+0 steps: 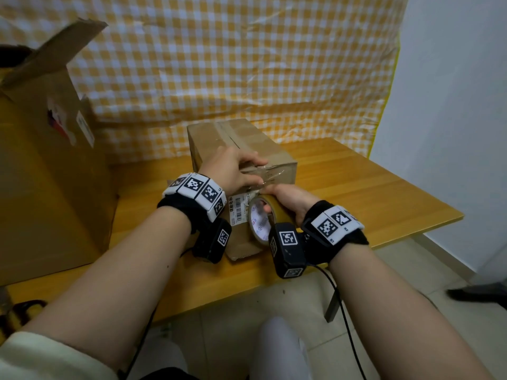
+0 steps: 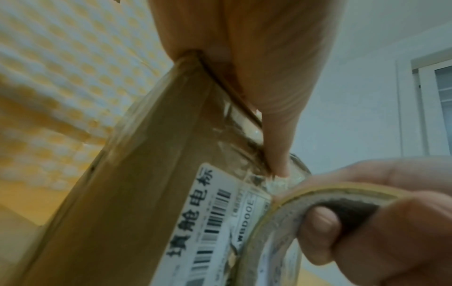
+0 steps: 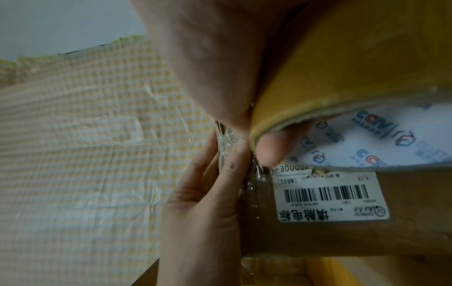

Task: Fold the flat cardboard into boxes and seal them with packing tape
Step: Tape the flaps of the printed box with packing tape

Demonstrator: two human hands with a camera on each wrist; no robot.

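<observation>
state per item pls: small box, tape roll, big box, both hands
small box: flaps closed, tape strip over near top edge
tape roll: held upright against the box's near face
big box: on the table, top flap up
left hand: fingers flat on tape
right hand: grips the roll

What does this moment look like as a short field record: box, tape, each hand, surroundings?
box: small cardboard box closed, on the wooden table, a shipping label on its near side
tape: clear strip runs over the near top edge of the box, wrinkled
left hand: left hand lies on the box top, straight fingers pressing the strip down
right hand: right hand grips the tape roll against the near side
surroundings: large open carton at the left, checkered cloth behind
</observation>
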